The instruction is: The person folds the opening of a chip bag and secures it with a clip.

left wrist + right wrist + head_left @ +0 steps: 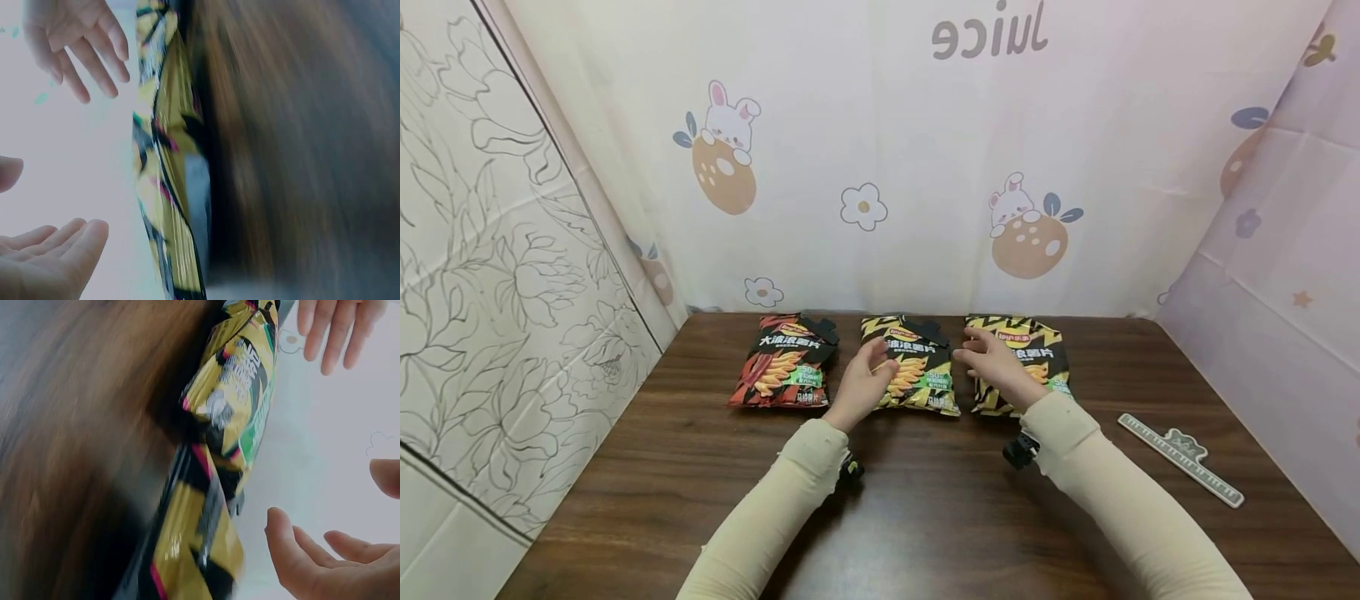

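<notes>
Three chip bags lie in a row at the far side of the table: a red and black bag [782, 367] at left, and two yellow and black ones. Above the middle bag [919, 379], my left hand [863, 383] is held with fingers loosely bent, nothing in its grasp. My right hand [1000, 367] hovers in front of the right bag [1043, 340] and covers part of it, its fingers spread and relaxed. The two palms roughly face each other. In the right wrist view, my right hand [331, 562] appears beside the yellow bags, apart from them.
A pale ruler-like strip clip [1183, 458] with a scalloped handle lies on the right of the dark wooden table [925, 517]. Behind the bags hangs a white curtain [887, 125] printed with rabbits; a patterned panel [512, 250] borders the left side.
</notes>
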`<state>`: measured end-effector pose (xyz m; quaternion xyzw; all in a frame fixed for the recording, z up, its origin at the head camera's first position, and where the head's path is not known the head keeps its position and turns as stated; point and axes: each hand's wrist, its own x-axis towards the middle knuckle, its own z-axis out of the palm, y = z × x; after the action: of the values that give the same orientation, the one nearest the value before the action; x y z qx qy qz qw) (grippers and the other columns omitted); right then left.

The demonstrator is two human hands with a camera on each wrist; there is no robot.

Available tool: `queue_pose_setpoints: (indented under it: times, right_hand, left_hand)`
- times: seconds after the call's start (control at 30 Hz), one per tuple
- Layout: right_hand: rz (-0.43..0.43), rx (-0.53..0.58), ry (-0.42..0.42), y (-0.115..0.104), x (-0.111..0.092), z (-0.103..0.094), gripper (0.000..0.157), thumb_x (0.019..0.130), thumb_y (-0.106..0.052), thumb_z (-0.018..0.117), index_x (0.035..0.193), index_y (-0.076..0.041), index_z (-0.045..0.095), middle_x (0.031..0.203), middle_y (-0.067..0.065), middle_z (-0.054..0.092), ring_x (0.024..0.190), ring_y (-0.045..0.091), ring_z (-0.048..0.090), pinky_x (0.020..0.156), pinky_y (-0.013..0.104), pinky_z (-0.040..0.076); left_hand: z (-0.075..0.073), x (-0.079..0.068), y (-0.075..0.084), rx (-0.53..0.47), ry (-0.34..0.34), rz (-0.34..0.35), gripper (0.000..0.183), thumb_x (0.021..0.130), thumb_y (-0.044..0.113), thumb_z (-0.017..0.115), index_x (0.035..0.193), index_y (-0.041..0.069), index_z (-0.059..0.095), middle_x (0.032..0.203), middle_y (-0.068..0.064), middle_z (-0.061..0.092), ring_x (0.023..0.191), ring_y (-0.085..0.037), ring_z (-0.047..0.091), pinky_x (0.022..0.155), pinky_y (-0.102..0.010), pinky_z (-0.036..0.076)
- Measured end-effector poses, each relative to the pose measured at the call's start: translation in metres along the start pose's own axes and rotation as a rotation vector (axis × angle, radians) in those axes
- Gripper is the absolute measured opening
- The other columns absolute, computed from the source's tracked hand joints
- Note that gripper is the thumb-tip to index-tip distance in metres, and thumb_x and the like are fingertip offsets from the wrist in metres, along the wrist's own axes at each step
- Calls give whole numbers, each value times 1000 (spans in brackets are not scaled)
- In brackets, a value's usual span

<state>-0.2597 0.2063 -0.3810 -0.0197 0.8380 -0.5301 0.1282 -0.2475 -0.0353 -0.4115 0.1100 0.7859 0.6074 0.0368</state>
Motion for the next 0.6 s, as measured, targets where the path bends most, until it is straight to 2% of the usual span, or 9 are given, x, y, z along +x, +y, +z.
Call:
queue_pose_setpoints:
  times: [0.13, 0.27, 0.43, 0.6]
  right_hand:
    - [-23, -52, 30, 1, -8, -9, 70, 102, -30, 51, 158, -13, 13, 155, 25, 27, 136, 46, 40, 104, 55, 43]
    - [-76, -137, 66, 4, -16, -21, 71, 102, -33, 51, 158, -11, 14, 155, 26, 29, 140, 44, 35, 98, 54, 48]
    - [-106, -262, 116, 12, -24, -38, 75, 102, -40, 50, 158, -10, 12, 154, 28, 30, 138, 46, 36, 100, 58, 44]
    - [-90, -282, 155, 23, -28, -54, 73, 103, -35, 49, 158, -7, 10, 152, 29, 33, 136, 47, 38, 100, 60, 42]
  left_hand:
    - [8, -5, 1, -18, -50, 87, 59, 101, 24, 55, 152, 5, 32, 154, -19, 38, 140, -35, 40, 112, -48, 37]
    - [15, -7, 3, -42, -84, 128, 56, 101, 21, 55, 150, 2, 34, 152, -21, 39, 138, -38, 41, 112, -48, 37]
    - [21, -10, 6, -57, -139, 143, 52, 101, 20, 55, 148, 4, 39, 149, -21, 43, 136, -38, 45, 110, -48, 40]
    - [28, -11, 9, -55, -175, 133, 52, 100, 18, 56, 147, 2, 40, 148, -21, 45, 136, -38, 45, 109, -47, 40]
